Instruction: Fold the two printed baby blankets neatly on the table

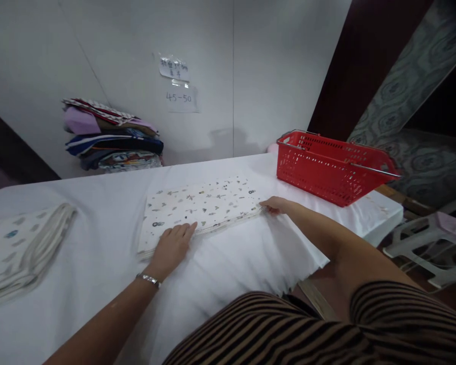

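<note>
A white cloth with small printed figures point(205, 205) lies folded in a flat rectangle on the white-covered table point(228, 268). My left hand point(173, 248) rests on its near edge, left of the middle, fingers laid over the cloth, a metal bracelet at the wrist. At the cloth's right corner my right hand point(275, 204) has its fingers closed on the edge, thumb hidden or hard to make out. Another folded printed cloth point(19, 248) lies at the far left of the table.
A red basket point(323, 167) with metal handles stands at the table's back right. Folded clothes point(114, 137) are piled against the wall at the back left. Paper signs point(180, 98) hang on the wall. A plastic stool point(433, 243) stands right of the table.
</note>
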Action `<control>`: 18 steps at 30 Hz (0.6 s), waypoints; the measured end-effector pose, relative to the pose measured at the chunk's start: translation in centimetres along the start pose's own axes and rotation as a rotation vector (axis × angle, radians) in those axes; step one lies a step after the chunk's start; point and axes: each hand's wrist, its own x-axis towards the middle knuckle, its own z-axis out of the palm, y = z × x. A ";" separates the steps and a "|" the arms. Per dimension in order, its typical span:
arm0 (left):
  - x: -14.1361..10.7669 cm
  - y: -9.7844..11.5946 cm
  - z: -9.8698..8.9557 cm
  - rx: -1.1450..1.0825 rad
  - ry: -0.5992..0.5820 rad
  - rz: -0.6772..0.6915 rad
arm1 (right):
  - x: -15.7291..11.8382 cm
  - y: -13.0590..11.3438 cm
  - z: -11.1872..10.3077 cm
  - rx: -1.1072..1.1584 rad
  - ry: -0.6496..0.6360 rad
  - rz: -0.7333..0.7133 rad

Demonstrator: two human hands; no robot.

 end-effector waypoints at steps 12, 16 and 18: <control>3.6 4.4 0.3 -0.152 0.008 -0.034 | -1.1 -0.2 0.7 0.279 -0.052 -0.155; 5.2 6.2 0.9 -0.175 -0.009 -0.061 | -1.5 -0.2 0.3 0.273 0.014 -0.257; 6.0 6.8 1.3 -0.169 -0.015 -0.078 | -1.2 -0.2 0.1 0.219 0.046 -0.306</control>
